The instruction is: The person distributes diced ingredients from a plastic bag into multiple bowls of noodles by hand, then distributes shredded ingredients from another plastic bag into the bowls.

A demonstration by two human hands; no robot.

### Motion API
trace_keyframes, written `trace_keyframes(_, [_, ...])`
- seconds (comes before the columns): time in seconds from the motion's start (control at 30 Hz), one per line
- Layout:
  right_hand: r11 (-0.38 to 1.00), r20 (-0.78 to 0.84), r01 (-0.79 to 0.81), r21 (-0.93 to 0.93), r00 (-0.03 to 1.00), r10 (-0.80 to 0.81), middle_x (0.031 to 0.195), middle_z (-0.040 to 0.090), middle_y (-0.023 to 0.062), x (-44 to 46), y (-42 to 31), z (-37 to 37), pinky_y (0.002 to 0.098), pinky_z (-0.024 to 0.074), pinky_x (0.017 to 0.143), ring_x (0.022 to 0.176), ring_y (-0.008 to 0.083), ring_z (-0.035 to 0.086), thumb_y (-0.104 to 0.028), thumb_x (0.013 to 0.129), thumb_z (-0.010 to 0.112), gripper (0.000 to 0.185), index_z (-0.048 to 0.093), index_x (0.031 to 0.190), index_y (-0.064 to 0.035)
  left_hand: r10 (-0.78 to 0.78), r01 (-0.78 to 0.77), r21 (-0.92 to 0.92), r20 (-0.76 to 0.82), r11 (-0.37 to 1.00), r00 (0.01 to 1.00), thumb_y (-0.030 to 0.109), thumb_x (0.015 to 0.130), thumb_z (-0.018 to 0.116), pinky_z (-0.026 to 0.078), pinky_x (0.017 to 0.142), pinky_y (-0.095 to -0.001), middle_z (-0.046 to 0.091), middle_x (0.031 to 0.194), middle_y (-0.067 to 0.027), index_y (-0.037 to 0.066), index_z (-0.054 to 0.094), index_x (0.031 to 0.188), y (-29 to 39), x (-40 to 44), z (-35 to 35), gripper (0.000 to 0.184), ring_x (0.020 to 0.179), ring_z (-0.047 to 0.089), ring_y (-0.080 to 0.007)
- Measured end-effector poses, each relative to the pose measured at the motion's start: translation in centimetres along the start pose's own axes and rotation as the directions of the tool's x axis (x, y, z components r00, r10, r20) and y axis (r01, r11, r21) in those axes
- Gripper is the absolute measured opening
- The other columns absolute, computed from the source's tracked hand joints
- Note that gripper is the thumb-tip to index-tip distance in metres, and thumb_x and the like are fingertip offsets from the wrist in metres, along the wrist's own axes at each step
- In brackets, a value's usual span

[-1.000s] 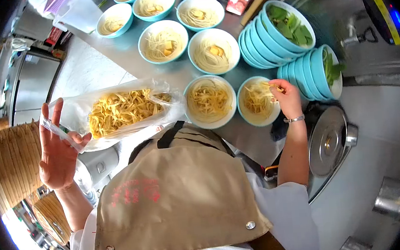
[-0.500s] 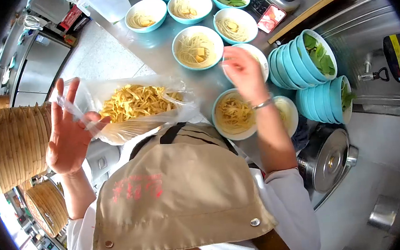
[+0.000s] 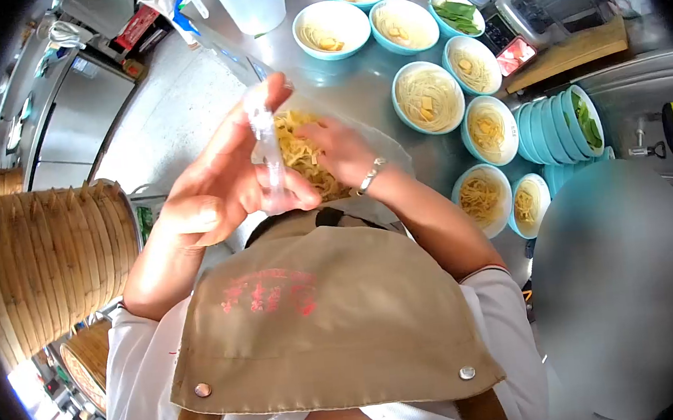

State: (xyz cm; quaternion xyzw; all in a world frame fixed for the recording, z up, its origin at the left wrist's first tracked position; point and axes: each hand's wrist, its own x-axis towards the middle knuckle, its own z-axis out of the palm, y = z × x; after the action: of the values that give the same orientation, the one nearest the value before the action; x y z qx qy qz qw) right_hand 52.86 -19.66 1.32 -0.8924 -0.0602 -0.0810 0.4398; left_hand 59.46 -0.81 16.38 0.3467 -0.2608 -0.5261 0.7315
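My left hand [image 3: 225, 168] holds up the edge of a clear plastic bag [image 3: 383, 146], its rim pinched between thumb and fingers. Inside the bag lies a heap of pale yellow strips [image 3: 303, 153]. My right hand [image 3: 339, 152] reaches into the bag with its fingers at the strips; the fingertips are blurred and partly hidden. To the right of the bag stand a bowl of yellow strips [image 3: 481, 199] and a smaller bowl [image 3: 526, 204] with similar contents. Beyond them a bowl of thin noodles [image 3: 428, 99] has a few yellow pieces on top.
Several more noodle bowls [image 3: 330, 28] and a bowl of green leaves [image 3: 457, 14] stand farther back. Stacked bowls [image 3: 542, 132] are at the right, a plastic jug [image 3: 250, 5] at the back, bamboo steamers [image 3: 61, 266] at the left. A large blurred shape [image 3: 623, 289] covers the lower right.
My right hand has moved from over the bowls, leftward into the bag. My left hand has come rightward with the bag's edge. The view has shifted, and the blurred shape has appeared.
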Motion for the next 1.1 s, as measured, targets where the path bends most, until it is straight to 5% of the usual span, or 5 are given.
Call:
trace_keyframes(0.23, [0.774, 0.104, -0.611, 0.166, 0.792, 0.602, 0.112, 0.057, 0.0174, 1.9, -3.6, -0.3, 0.0424, 0.0449, 0.084, 0.099, 0.0354, 0.055, -0.026, 0.086, 0.046, 0.029, 0.061, 0.101, -0.0057, -0.144, 0.145, -0.029, 0.027, 0.989, 0.989, 0.038, 0.059, 0.079, 0.044, 0.092, -0.0517, 0.001, 0.153, -0.0054, 0.016, 0.002, 0.148, 1.6, 1.2, -1.9, 0.120, 0.096, 0.058, -0.0348])
trace_keyframes(0.43, [0.973, 0.024, -0.077, -0.217, 0.996, 0.084, 0.124, 0.049, 0.0199, -0.1, -0.9, -0.5, 0.0427, 0.0426, 0.092, 0.111, 0.0356, 0.051, -0.018, 0.078, 0.061, 0.059, 0.042, 0.133, -0.0170, -0.108, 0.107, -0.034, -0.024, 0.994, 0.994, 0.038, 0.059, 0.082, 0.042, 0.095, -0.0553, -0.002, 0.153, -0.0014, 0.019, 0.001, 0.148, 2.4, 2.3, -2.0, 0.122, 0.098, 0.056, -0.0306])
trace_keyframes(0.73, [0.995, -0.565, -0.065, 0.081, 0.819, 0.100, 0.073, 0.059, 0.0080, -6.8, -5.2, -15.1, 0.0291, 0.0478, 0.057, 0.059, 0.0189, 0.058, 0.000, 0.082, 0.056, 0.067, 0.026, 0.142, -0.0049, 0.084, -0.079, 0.035, -0.156, 0.996, 0.984, 0.032, 0.064, 0.078, 0.046, 0.090, -0.0548, -0.002, 0.154, -0.0053, 0.015, -0.006, 0.147, 2.6, 5.2, -0.5, 0.119, 0.090, 0.061, -0.0302])
trace_keyframes(1.0, [0.979, -0.424, 0.199, -0.053, 0.883, -0.203, 0.074, 0.062, 0.0136, -10.8, -7.7, -21.0, 0.0272, 0.0454, 0.055, 0.058, 0.0177, 0.056, 0.012, 0.079, 0.046, 0.095, -0.024, 0.140, -0.0059, 0.132, -0.106, 0.122, -0.234, 0.987, 0.963, 0.036, 0.071, 0.073, 0.049, 0.087, -0.0540, 0.004, 0.154, -0.0073, 0.013, -0.005, 0.147, 1.4, 8.0, 0.5, 0.111, 0.087, 0.062, -0.0289])
trace_keyframes(1.1, [0.934, -0.451, 0.356, 0.016, 0.836, -0.311, 0.071, 0.056, 0.0069, -11.2, -8.5, -22.6, 0.0299, 0.0398, 0.045, 0.053, 0.0189, 0.052, -0.001, 0.077, 0.058, 0.032, 0.041, 0.105, -0.0018, 0.142, -0.114, 0.137, -0.213, 0.984, 0.967, 0.036, 0.076, 0.069, 0.048, 0.088, -0.0545, 0.004, 0.153, -0.0081, 0.012, -0.004, 0.147, 1.1, 8.9, 0.8, 0.105, 0.088, 0.062, -0.0285])
